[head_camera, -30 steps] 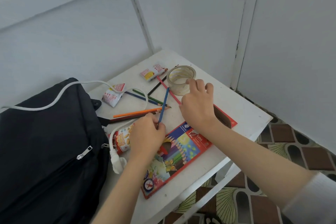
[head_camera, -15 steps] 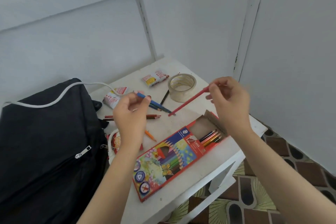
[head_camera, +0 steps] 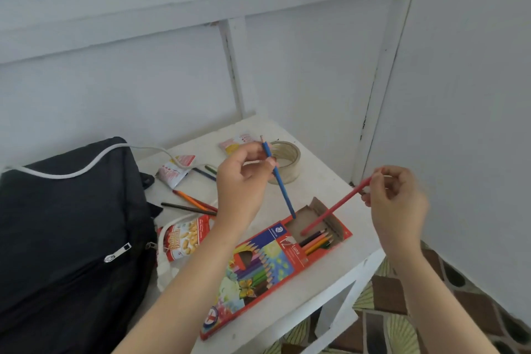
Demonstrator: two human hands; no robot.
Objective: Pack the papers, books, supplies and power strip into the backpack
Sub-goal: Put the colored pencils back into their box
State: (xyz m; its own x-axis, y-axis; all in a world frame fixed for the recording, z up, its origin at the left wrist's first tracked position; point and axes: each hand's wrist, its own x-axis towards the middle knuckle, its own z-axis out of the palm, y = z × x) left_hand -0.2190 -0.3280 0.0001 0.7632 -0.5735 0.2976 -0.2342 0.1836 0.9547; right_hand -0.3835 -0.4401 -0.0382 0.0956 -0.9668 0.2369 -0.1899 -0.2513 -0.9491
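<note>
My left hand (head_camera: 242, 184) pinches a blue pencil (head_camera: 280, 181) whose lower end touches the open mouth of the red coloured-pencil box (head_camera: 267, 270). A red pencil (head_camera: 336, 207) is pinched in my right hand (head_camera: 398, 201), its tip inside the same opening, where several pencils lie. The box lies flat on the small white table (head_camera: 324, 181). A black backpack (head_camera: 66, 238) stands at the left, with the white cable (head_camera: 86, 167) of the power strip running over its top. Loose pencils (head_camera: 192, 201) lie between backpack and box.
A roll of clear tape (head_camera: 287, 161) sits at the table's back. Small snack packets (head_camera: 175, 172) and a peanut packet (head_camera: 184, 238) lie near the backpack. White walls close the table in behind and to the right. Patterned floor tiles (head_camera: 431, 310) show below right.
Both hands picked a pencil up from the table. The blue pencil has swung upright and both pencils now point down into the box's open end.
</note>
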